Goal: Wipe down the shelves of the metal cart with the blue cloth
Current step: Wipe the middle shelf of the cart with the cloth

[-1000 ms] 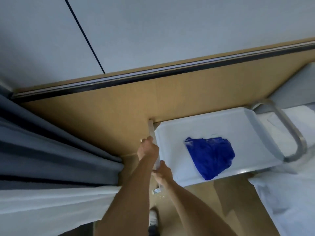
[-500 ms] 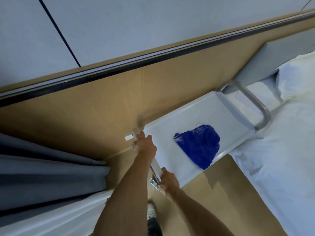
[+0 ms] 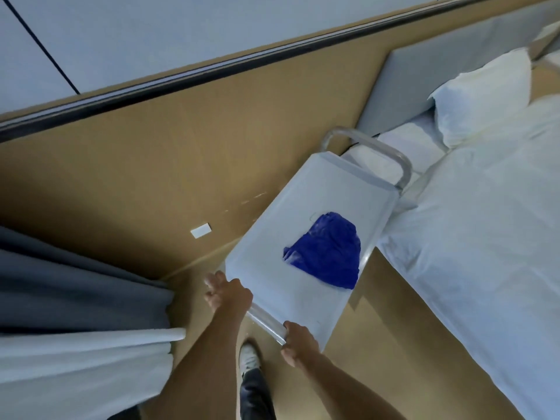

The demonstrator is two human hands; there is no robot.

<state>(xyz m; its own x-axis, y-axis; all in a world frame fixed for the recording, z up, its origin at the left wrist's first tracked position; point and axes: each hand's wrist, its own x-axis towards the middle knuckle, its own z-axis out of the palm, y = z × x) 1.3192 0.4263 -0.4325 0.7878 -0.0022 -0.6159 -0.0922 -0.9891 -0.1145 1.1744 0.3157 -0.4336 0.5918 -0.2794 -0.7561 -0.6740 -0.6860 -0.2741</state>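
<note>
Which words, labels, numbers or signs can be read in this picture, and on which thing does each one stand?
None can be read.
White tag on the wooden wall: looks blank; any print is too small to tell.
Cart, blue cloth, bed, curtain: no text shows.

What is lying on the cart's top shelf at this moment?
Only the crumpled blue cloth lies on the top shelf of the metal cart, toward its right edge. The shelf surface beneath the cloth is covered, and any lower shelves are hidden under the top one.
</note>
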